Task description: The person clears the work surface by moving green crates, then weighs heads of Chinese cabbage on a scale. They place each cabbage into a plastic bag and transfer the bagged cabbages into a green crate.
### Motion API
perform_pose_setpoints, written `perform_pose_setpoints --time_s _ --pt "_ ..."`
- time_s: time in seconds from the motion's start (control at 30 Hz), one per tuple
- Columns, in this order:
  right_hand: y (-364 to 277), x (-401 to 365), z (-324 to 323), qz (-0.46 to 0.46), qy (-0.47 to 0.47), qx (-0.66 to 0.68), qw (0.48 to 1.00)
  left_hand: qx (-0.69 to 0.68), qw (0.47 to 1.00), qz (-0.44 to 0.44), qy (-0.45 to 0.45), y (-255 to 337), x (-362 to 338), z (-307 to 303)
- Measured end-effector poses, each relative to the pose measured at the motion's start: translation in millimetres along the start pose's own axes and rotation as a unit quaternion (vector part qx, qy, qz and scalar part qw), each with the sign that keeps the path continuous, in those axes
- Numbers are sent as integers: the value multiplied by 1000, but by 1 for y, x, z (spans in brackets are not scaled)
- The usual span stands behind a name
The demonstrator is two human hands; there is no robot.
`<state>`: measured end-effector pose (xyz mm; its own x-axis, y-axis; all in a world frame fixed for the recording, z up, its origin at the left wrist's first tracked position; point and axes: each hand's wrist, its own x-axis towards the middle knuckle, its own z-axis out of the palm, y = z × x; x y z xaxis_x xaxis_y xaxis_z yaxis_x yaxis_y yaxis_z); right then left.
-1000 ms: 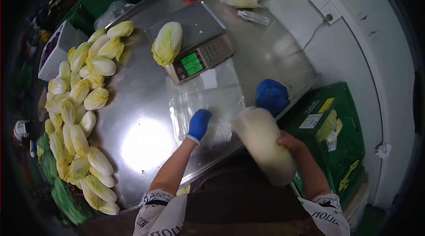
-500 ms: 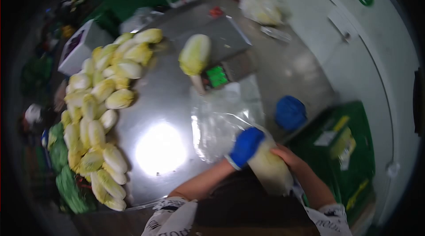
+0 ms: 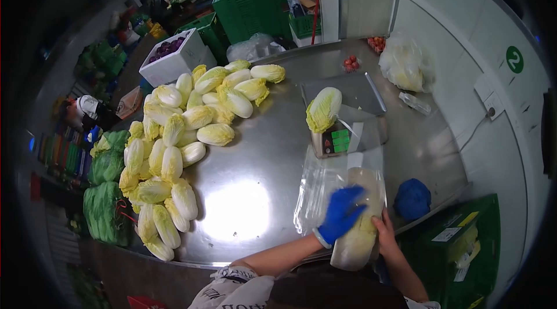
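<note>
A napa cabbage in a clear plastic bag lies at the front edge of the steel table, close to my body. My left hand, in a blue glove, is over its upper left side with the fingers spread and somewhat blurred. Bare, my right hand grips the right side of the bagged cabbage. Flat clear bags lie just beyond and to the left. Another cabbage rests on the scale, which has green keys.
Many cabbages are heaped on the steel table at left. A blue bundle and a green crate are at right. Farther back are a white box, tomatoes and a person.
The view has shifted, so the table sits farther right and lower. My left hand's fingers have spread over the bagged cabbage, while my right hand stays at its right side.
</note>
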<state>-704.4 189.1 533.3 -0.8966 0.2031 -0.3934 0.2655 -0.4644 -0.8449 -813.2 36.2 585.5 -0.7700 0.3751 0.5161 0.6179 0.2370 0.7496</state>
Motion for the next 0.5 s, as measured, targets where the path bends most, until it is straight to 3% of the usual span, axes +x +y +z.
perform_pose_setpoints --time_s 0.03,0.07,0.1,0.13,0.17,0.23,0.27,0.33,0.4,0.43,0.5 --pt "-6 1 10 -10 12 -15 1000 -21 984 -136 112 -6 3 -4" --pt "-11 4 25 -27 17 -39 999 26 980 -145 132 -8 11 -14" --pt "-15 5 41 -43 23 -63 997 -221 912 -343 46 -20 3 -14" --pt "-18 4 53 -56 29 -90 994 -445 739 -503 -45 -30 -13 -12" --pt "-14 10 61 -49 36 -38 997 -437 735 -513 -72 -27 -28 -14" --pt "-16 13 79 -72 85 -122 986 -416 729 -529 -128 -24 -49 -23" --pt "-16 10 83 -79 111 -163 977 -430 697 -556 -138 -18 -50 -34" --pt "-19 6 73 -24 29 -67 997 -455 634 -605 -156 -3 -50 -62" --pt "-20 0 60 29 -52 30 998 -511 613 -586 -138 -11 -62 -84" --pt "-15 -4 58 -81 -40 -121 989 -539 601 -577 -129 -14 -68 -90" --pt "-20 -13 64 -251 27 -371 894 -536 621 -558 -125 -7 -79 -95"
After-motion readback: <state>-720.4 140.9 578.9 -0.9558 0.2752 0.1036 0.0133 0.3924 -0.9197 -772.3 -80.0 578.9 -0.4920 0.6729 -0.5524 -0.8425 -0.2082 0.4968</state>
